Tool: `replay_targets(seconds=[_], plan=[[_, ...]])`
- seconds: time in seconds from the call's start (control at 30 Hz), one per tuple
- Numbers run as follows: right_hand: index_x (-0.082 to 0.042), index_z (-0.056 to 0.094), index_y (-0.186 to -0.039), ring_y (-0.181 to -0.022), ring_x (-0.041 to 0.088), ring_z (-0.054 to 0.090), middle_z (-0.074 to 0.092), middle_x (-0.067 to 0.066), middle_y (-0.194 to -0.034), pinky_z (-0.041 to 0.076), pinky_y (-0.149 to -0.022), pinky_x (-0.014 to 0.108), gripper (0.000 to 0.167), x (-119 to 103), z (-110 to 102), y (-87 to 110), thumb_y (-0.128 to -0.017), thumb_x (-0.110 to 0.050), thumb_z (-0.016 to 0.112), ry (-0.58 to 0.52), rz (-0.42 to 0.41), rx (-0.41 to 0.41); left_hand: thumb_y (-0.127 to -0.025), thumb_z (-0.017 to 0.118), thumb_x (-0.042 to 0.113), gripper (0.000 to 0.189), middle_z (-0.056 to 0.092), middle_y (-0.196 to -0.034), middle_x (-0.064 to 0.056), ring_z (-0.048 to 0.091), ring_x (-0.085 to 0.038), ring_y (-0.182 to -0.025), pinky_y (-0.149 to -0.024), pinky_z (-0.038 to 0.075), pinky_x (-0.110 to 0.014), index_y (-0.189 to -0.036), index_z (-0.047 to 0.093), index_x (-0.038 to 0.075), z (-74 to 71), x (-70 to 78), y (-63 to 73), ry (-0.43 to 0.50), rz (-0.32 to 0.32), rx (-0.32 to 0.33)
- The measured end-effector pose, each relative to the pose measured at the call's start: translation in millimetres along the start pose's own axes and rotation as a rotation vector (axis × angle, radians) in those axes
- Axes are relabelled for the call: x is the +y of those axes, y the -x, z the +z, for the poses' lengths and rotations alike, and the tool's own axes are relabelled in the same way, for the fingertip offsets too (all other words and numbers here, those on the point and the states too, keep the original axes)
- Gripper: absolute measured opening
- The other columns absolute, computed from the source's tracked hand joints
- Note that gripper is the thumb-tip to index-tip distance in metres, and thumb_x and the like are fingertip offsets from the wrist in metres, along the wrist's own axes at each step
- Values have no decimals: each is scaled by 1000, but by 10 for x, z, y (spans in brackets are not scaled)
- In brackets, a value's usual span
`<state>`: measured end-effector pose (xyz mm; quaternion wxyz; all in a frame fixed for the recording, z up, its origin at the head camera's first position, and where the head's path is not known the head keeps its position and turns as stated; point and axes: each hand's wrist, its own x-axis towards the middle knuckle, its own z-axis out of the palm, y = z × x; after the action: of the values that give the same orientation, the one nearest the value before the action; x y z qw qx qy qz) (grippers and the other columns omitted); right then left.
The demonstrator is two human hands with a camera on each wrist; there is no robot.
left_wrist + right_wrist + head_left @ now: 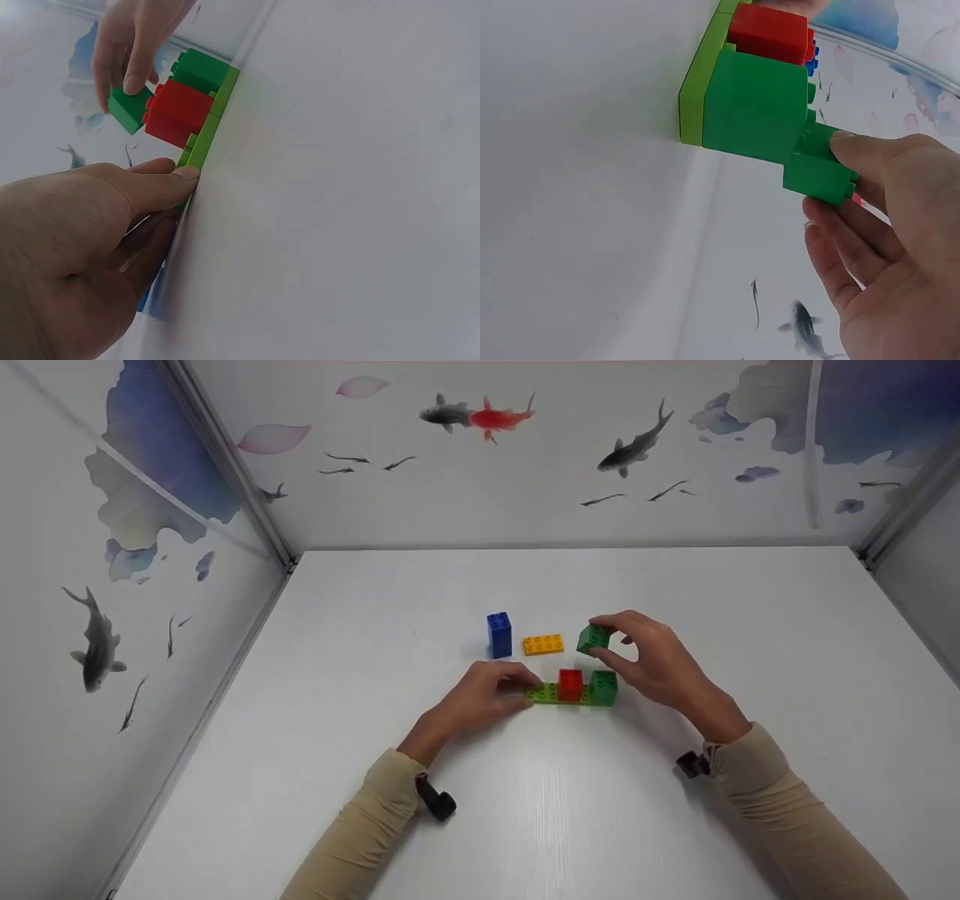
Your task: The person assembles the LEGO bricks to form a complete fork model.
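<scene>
A light green strip of studded bricks (548,693) lies on the table, carrying a red brick (570,685) near its middle and a dark green brick (604,688) at its right end. My left hand (491,694) pinches the strip's left end between thumb and fingers, as the left wrist view also shows. Above and behind the right end, my right hand (652,660) holds a second, smaller green brick (593,639) between thumb and fingertips. In the right wrist view this held brick (819,177) is tilted; whether it touches the mounted green brick (756,105) I cannot tell.
Behind the strip, a tall blue brick (499,635) stands upright, and a flat yellow-orange brick (543,645) lies to its right. White walls (525,502) printed with fish and leaves border the white table (360,607) at the back and sides.
</scene>
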<state>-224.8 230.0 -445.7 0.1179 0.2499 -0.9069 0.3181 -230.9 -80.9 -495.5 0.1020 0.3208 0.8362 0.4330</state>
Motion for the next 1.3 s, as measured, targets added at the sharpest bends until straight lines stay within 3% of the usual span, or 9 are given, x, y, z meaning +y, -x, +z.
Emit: replay_targets(seconds=[0.27, 0.47, 0.8, 1.07, 1.3], plan=[[-13, 68, -142, -113, 29, 71, 72, 5, -130, 65, -93, 51, 48, -132, 77, 14, -97, -15, 84, -27, -52, 14, -100, 77, 9, 30, 76, -126, 6, 69, -9, -121, -112, 56, -30, -129, 77, 18, 8, -7, -3, 10, -4, 4], [-12, 68, -142, -114, 22, 71, 72, 4, -129, 65, -93, 50, 48, -176, 126, 10, -96, -15, 84, -30, -64, 17, -101, 77, 11, 33, 75, -129, 8, 69, -8, -123, -114, 55, -30, -133, 75, 19, 12, 13, 11, 13, -41, 3], [-13, 66, -140, -116, 16, 71, 74, 1, -130, 65, -91, 49, 50, -230, 195, -23, -95, -15, 86, -85, -114, 23, -99, 78, 9, 39, 75, -134, 4, 69, -10, -126, -114, 55, -30, -137, 72, 14, 3, 14, -12, 13, -42, 8], [-12, 68, -138, -116, 16, 72, 75, 0, -129, 65, -92, 53, 45, -274, 242, -42, -97, -18, 84, -166, -114, -4, -99, 79, 10, 46, 77, -133, 1, 71, -11, -124, -112, 56, -30, -143, 65, 11, 6, 28, -22, 35, -70, 11], [-9, 70, -134, -112, 16, 74, 76, 3, -127, 65, -92, 53, 41, -311, 264, -61, -97, -19, 84, -172, -124, -32, -99, 78, 12, 48, 76, -134, 2, 71, -13, -126, -113, 56, -32, -145, 63, 15, 14, 22, -22, 24, -79, 10]])
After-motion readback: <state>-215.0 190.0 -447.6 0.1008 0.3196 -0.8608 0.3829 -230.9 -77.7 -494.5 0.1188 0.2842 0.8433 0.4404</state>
